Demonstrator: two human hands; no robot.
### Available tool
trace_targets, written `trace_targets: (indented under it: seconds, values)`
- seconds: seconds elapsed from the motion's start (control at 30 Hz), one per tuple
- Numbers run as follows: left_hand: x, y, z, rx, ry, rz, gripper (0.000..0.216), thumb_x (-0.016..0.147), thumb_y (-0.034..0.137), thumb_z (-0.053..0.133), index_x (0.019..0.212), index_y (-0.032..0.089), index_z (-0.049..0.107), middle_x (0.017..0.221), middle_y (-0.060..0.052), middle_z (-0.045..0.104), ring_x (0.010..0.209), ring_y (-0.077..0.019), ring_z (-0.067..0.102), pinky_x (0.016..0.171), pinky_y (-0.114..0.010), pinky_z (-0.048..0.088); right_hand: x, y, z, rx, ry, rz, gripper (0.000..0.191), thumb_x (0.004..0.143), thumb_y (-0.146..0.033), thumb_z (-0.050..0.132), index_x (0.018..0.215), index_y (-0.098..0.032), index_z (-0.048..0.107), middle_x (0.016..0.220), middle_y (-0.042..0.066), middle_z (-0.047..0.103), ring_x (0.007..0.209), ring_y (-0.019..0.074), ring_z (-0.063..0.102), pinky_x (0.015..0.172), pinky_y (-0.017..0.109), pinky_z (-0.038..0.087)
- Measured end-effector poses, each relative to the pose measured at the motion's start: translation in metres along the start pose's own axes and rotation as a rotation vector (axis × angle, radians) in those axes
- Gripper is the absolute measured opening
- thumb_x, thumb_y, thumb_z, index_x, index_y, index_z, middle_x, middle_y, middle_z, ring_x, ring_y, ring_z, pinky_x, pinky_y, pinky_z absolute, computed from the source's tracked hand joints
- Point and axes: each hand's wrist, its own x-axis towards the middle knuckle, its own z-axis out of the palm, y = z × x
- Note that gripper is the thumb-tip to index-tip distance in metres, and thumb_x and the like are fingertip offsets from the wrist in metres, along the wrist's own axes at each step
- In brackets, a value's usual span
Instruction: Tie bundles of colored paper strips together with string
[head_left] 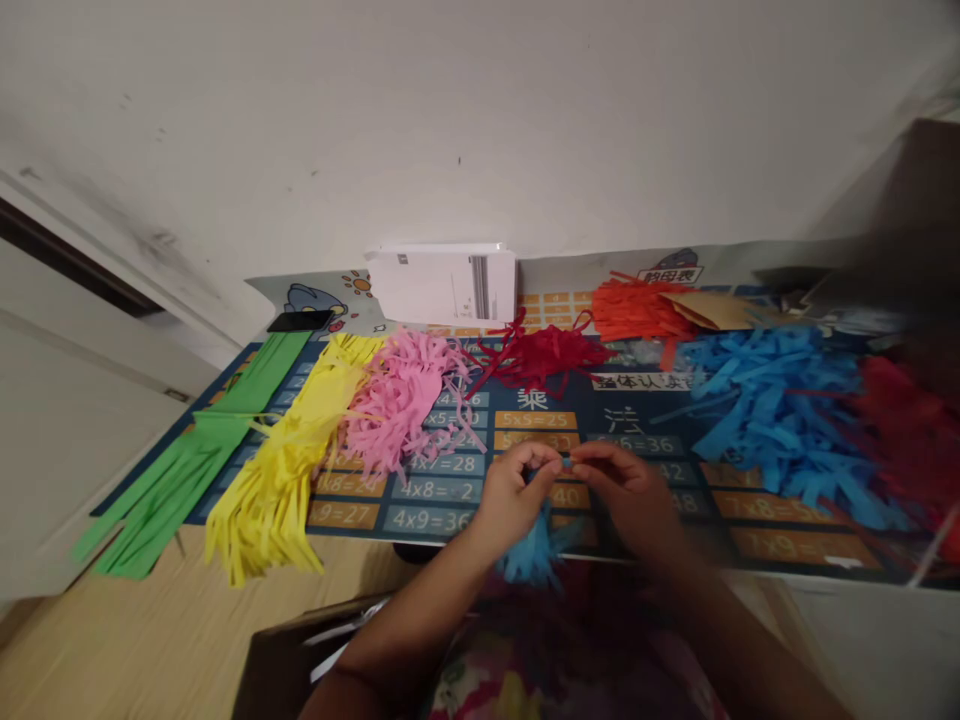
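Both of my hands meet over the front edge of the table, their fingertips pinching the top of a small blue paper tassel (534, 550). My left hand (516, 490) has thumb and forefinger closed on its tip. From the other side, my right hand (628, 490) pinches the same spot. The tassel's fringed strips hang down below the fingers, past the table edge. To the right lies a large heap of blue paper fringe (787, 410). A dark red bunch of paper strips (555, 355) is beyond my hands.
Green strips (217, 430), yellow fringe (300, 450) and pink fringe (409, 400) lie on the left. Behind stand a white box (446, 285), a black phone (301, 321) and orange fringe (637, 308). Red paper (907, 430) lies far right. An open box (270, 660) sits below the table.
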Motion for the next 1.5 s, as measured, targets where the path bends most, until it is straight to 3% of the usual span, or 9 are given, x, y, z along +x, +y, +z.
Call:
trace_targets:
  seconds: [0.13, 0.27, 0.53, 0.73, 0.9, 1.1, 1.3, 1.5]
  values:
    - [-0.003, 0.0, -0.003, 0.161, -0.003, 0.156, 0.014, 0.089, 0.025, 0.059, 0.081, 0.018, 0.068, 0.08, -0.003, 0.07, 0.075, -0.0152, 0.063, 0.073, -0.026, 0.048, -0.005, 0.007, -0.001, -0.07, 0.067, -0.013, 0.019, 0.078, -0.041, 0.072, 0.084, -0.023, 0.073, 0.083, 0.003, 0.074, 0.077, 0.0196, 0.068, 0.071, 0.031, 0.053]
    - [-0.007, 0.002, -0.005, 0.229, -0.011, 0.251, 0.008, 0.089, 0.024, 0.065, 0.087, 0.019, 0.071, 0.083, -0.004, 0.073, 0.079, -0.0158, 0.066, 0.075, -0.026, 0.05, -0.009, -0.001, -0.008, -0.217, 0.025, -0.106, 0.014, 0.08, -0.037, 0.07, 0.085, -0.024, 0.073, 0.085, 0.002, 0.072, 0.078, 0.0188, 0.066, 0.073, 0.03, 0.052]
    - [-0.009, 0.011, -0.005, 0.173, -0.077, 0.229, 0.009, 0.084, 0.028, 0.074, 0.09, 0.021, 0.073, 0.085, -0.002, 0.077, 0.076, -0.0156, 0.071, 0.077, -0.024, 0.054, -0.013, -0.004, -0.015, -0.025, -0.114, 0.037, 0.018, 0.077, -0.037, 0.073, 0.085, -0.022, 0.071, 0.083, 0.003, 0.072, 0.076, 0.0179, 0.067, 0.069, 0.028, 0.054]
    - [-0.011, 0.019, -0.007, 0.247, -0.09, 0.214, 0.018, 0.082, 0.033, 0.076, 0.095, 0.021, 0.073, 0.09, -0.004, 0.077, 0.085, -0.0197, 0.071, 0.082, -0.029, 0.054, -0.02, -0.006, -0.018, -0.172, -0.032, -0.053, 0.013, 0.081, -0.035, 0.067, 0.082, -0.023, 0.069, 0.081, 0.002, 0.071, 0.075, 0.0182, 0.065, 0.069, 0.028, 0.053]
    - [-0.015, 0.017, -0.009, 0.264, -0.033, 0.191, 0.006, 0.084, 0.025, 0.071, 0.087, 0.021, 0.073, 0.087, -0.004, 0.076, 0.082, -0.0182, 0.07, 0.08, -0.028, 0.053, -0.025, -0.009, -0.016, -0.271, -0.027, -0.132, 0.011, 0.084, -0.033, 0.067, 0.088, -0.024, 0.07, 0.086, 0.002, 0.071, 0.079, 0.0181, 0.065, 0.073, 0.028, 0.053]
    - [-0.015, 0.015, -0.007, 0.201, 0.002, 0.158, 0.009, 0.083, 0.028, 0.072, 0.083, 0.02, 0.072, 0.081, -0.003, 0.076, 0.075, -0.0168, 0.069, 0.075, -0.027, 0.053, -0.024, -0.005, -0.02, -0.07, -0.053, -0.006, 0.014, 0.081, -0.035, 0.071, 0.09, -0.025, 0.072, 0.086, 0.002, 0.074, 0.078, 0.018, 0.069, 0.072, 0.028, 0.055]
    - [-0.013, 0.013, -0.006, 0.225, -0.004, 0.159, 0.009, 0.085, 0.029, 0.071, 0.083, 0.02, 0.073, 0.082, -0.003, 0.076, 0.076, -0.0174, 0.069, 0.075, -0.028, 0.053, -0.024, -0.008, -0.023, -0.204, -0.012, -0.048, 0.016, 0.082, -0.04, 0.07, 0.081, -0.025, 0.074, 0.08, 0.002, 0.074, 0.074, 0.0194, 0.069, 0.069, 0.029, 0.055]
    - [-0.006, 0.02, -0.013, 0.324, -0.206, 0.426, 0.019, 0.086, 0.032, 0.071, 0.104, 0.024, 0.075, 0.1, -0.007, 0.077, 0.096, -0.0219, 0.069, 0.093, -0.037, 0.047, -0.025, -0.015, -0.025, -0.382, -0.051, -0.231, 0.014, 0.086, -0.034, 0.064, 0.079, -0.026, 0.072, 0.079, 0.002, 0.074, 0.075, 0.0197, 0.069, 0.07, 0.03, 0.054]
